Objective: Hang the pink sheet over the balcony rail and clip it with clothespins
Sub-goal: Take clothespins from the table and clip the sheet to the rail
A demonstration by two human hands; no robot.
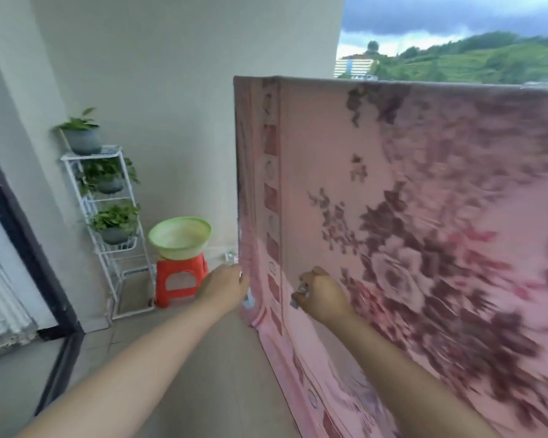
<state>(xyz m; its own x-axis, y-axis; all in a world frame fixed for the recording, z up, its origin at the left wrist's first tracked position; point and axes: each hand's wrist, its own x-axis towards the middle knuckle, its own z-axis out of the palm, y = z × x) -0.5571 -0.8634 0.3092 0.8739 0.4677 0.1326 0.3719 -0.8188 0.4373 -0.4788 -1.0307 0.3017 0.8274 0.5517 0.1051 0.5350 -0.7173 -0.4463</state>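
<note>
- The pink sheet (424,216) already hangs over the balcony rail (544,86), floral side inward.
- Left hand (227,287) pinches its side edge; right hand (321,295) is fisted around something small and pale (probably a clothespin, too blurred to tell).
- Unclipped, wind could drag it off.
- Green basin (180,237) on the red stool (181,278) looks empty.

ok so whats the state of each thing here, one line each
sheet: draped over the rail, hanging down
left hand: gripping the sheet's side edge
right hand: closed on a small clip-like thing, against the sheet
basin: upright on the stool, looks empty
stool: standing on the floor
plant rack: upright, three potted plants on it
</note>
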